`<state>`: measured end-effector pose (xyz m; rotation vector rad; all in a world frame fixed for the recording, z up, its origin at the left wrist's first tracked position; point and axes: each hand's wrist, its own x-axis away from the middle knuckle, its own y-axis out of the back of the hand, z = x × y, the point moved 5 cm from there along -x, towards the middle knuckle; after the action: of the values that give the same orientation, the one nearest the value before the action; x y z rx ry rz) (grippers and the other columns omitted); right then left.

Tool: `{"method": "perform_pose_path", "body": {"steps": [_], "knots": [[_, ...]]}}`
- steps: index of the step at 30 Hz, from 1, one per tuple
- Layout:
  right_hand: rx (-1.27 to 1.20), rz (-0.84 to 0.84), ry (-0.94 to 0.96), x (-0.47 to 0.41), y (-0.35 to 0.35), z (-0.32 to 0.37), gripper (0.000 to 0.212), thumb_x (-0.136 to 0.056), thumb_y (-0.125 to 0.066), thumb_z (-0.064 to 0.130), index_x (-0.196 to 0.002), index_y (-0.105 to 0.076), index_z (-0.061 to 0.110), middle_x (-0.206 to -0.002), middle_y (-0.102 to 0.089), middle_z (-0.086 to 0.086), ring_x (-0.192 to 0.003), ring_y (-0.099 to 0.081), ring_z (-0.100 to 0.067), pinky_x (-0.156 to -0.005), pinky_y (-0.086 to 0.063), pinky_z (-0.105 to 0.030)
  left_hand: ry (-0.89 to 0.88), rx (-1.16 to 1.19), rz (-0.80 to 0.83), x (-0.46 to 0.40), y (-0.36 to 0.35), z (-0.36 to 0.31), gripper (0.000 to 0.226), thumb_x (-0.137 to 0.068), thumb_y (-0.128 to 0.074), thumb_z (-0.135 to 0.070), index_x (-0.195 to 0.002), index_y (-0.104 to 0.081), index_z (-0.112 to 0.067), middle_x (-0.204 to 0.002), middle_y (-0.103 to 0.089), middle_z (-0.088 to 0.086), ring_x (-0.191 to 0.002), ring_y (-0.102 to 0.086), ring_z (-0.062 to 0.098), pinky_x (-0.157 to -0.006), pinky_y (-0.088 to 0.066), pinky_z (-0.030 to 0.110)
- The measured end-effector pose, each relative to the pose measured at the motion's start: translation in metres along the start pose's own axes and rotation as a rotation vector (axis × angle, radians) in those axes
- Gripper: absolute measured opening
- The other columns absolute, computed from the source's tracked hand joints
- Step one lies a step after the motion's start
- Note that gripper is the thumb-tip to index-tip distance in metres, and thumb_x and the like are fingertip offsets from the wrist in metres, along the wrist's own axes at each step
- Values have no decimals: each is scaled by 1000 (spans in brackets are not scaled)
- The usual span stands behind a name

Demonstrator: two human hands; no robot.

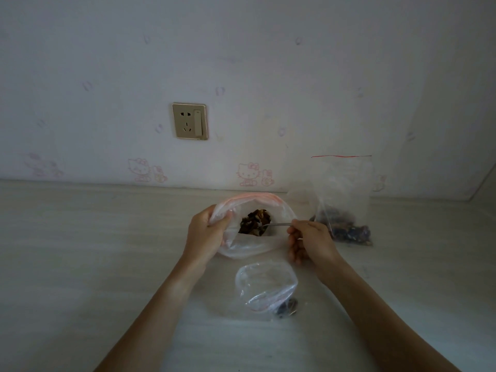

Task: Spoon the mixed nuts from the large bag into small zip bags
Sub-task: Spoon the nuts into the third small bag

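Large bag (279, 210): frame centre on the table (94, 251), mouth wide open w/ pink zip rim; we saw dark mixed nuts (253, 222) inside, kinds too dim to tell.
Left hand (208, 234): clenched on the bag's left rim; fingertips hidden in the plastic.
Right hand (308, 238): pinched the spoon (276, 225) handle; bowl end down among the nuts, hard to make out.
Small zip bag (265, 288): lower centre, just below the large bag, mouth open, a few dark bits at its lower right.
Filled bag (342, 189): right of centre, upright vs the wall (241, 63), red zip line on top, contents blurred.
Socket (189, 121): on the wall, upper centre-left.
Forearms: cut off at the bottom edge.
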<state>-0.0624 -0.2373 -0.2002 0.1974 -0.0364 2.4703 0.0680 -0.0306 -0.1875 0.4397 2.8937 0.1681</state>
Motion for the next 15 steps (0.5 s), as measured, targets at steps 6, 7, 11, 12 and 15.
{"method": "perform_pose_path", "body": {"steps": [6, 7, 11, 12, 15], "knots": [[-68, 1, -9, 2, 1, 3, 30, -105, -51, 22, -83, -63, 5, -58, -59, -8, -44, -55, -25, -39, -39, -27, -64, -100, -99, -1, 7, 1, 8, -97, -70, -26, -92, -76, -26, -80, -75, -1, -67, -68, 8, -61, -53, 31], [-68, 5, -8, 4, 0, 4, 30, -105, -51, 22, -83, -63, 5, -59, -60, -8, -44, -55, -25, -40, -40, -28, -68, -99, -104, 0, 8, 0, 4, -96, -73, -28, -94, -75, -27, -81, -76, -5, -70, -70, 6, -65, -55, 31], [-48, 18, 25, 13, 3, 11, 29, -105, -52, 22, -84, -62, 4, -60, -59, -9, -46, -56, -26, -40, -40, -28, -90, -120, -62, 4, 14, -9, 27, -87, -81, -31, -112, -71, -32, -100, -75, -17, -90, -69, -5, -81, -55, 22], [-48, 22, 39, 17, 5, 15, 29, -105, -52, 23, -84, -62, 4, -60, -59, -9, -47, -56, -26, -41, -40, -28, -91, -122, -48, 6, 16, -11, 33, -85, -83, -30, -116, -69, -32, -103, -74, -19, -93, -67, -8, -82, -53, 19], [-54, 35, 76, 30, 15, 27, 30, -104, -52, 21, -82, -62, 4, -60, -57, -9, -46, -56, -26, -41, -40, -28, -122, -145, -56, 16, 21, -17, 47, -82, -86, -29, -125, -65, -29, -112, -69, -21, -102, -61, -14, -87, -50, 17]]}}
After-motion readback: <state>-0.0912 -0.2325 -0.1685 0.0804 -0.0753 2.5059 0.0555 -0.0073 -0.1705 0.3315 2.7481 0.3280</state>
